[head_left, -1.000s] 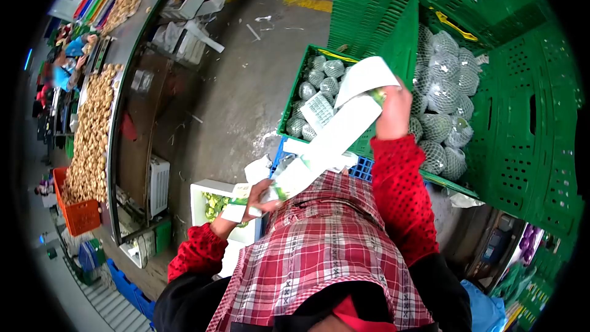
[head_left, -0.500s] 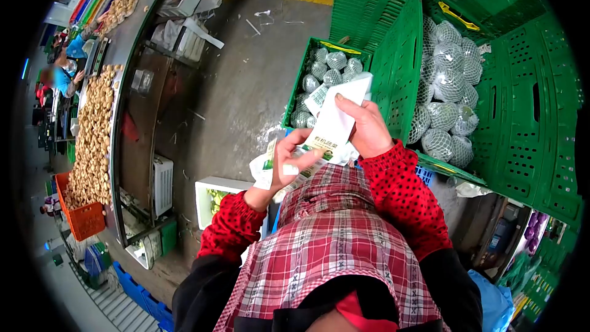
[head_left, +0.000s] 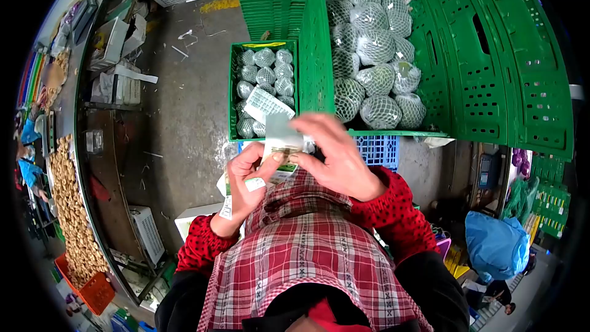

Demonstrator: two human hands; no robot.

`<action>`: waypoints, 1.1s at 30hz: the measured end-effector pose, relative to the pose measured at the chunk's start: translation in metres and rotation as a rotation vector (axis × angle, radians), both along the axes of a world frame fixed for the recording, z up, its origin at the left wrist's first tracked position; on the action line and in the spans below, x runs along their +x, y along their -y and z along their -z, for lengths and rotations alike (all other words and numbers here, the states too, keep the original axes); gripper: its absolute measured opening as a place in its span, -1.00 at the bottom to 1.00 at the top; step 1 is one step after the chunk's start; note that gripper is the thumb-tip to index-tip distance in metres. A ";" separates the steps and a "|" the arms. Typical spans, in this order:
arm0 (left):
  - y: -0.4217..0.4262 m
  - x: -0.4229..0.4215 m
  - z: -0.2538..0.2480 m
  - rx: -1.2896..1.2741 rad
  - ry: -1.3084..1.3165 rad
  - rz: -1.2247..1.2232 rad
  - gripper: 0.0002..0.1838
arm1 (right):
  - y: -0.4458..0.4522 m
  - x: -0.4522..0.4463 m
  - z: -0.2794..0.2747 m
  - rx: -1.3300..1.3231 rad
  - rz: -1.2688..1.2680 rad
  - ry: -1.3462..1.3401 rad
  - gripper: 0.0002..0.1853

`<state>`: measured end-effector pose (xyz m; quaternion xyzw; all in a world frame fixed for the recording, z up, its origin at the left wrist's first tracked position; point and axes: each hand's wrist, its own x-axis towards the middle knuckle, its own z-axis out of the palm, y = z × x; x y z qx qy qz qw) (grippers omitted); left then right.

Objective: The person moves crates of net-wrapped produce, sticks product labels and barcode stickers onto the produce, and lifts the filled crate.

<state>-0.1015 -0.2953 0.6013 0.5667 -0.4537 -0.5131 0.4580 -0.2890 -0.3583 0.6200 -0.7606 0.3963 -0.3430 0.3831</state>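
Note:
A bundle of white-and-green printed labels (head_left: pixel 281 141) is held in front of my apron, its upper part smeared by motion. My left hand (head_left: pixel 247 178) grips the bundle from the left, with a small white sticker (head_left: pixel 254 184) on its thumb and a strip of label paper hanging by the palm. My right hand (head_left: pixel 335 155) pinches the bundle's right edge with thumb and fingers, the fingers blurred. Just beyond, a white gridded sheet (head_left: pixel 268 105) lies on net-wrapped round produce (head_left: pixel 265 76) in a small green crate (head_left: pixel 233 96).
A big green crate (head_left: pixel 315 55) on the right holds larger netted produce (head_left: pixel 375 47). A blue crate (head_left: pixel 376 149) stands below it. To the left runs a long table with small brown produce (head_left: pixel 69 178) and an orange crate (head_left: pixel 86 286). A blue bag (head_left: pixel 496 243) sits at lower right.
My view has swung to the right, so the crates appear farther left. My right hand has moved down along the labels, closer to my left hand.

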 end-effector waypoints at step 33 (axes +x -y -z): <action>0.054 -0.085 0.039 0.169 0.095 0.120 -0.75 | 0.161 -0.102 0.147 0.596 -0.352 -0.430 -0.71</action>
